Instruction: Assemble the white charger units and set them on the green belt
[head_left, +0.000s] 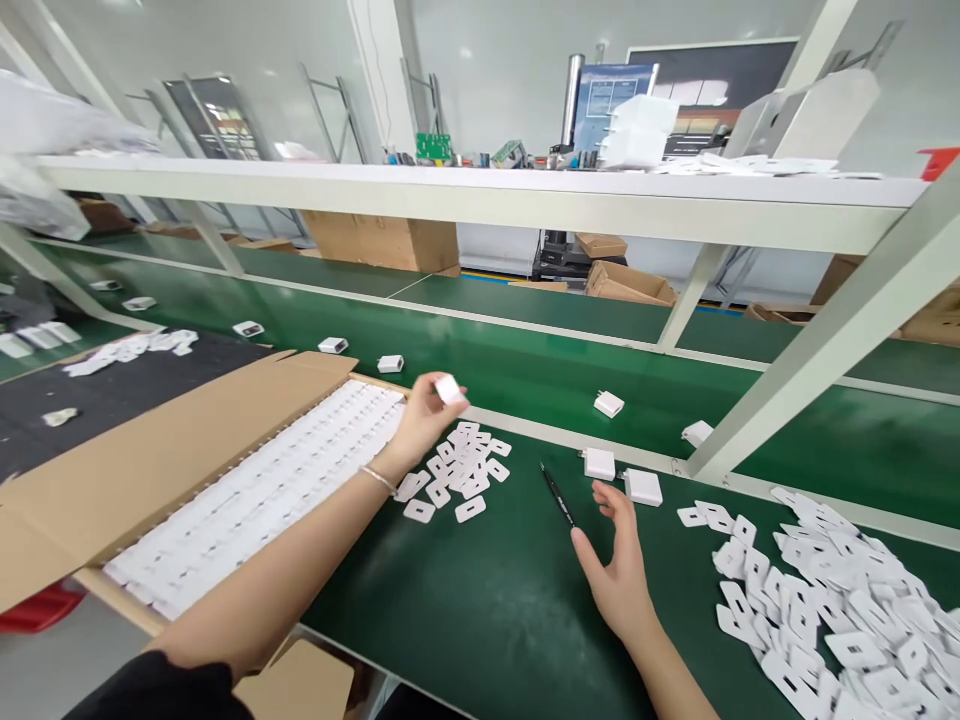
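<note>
My left hand (pixel 425 415) is closed on a small white charger (pixel 449 389), held up over the edge of the green belt. Below that hand lies a loose heap of white plates with slots (pixel 465 460). My right hand (pixel 619 575) is open above the green table, thumb and fingers apart with nothing between them. Just beyond its fingertips sit two white plug chargers, one (pixel 599 463) at the table's back edge and another (pixel 643 487) beside it. A black pen (pixel 556 494) lies left of the right hand, near its thumb.
A cardboard box (pixel 180 440) packed with rows of white pieces stands at left. A big pile of white plates (pixel 847 600) covers the right side. Several chargers rest along the green belt (pixel 510 375). A slanted white post (pixel 832 340) and a shelf (pixel 480 205) frame the back.
</note>
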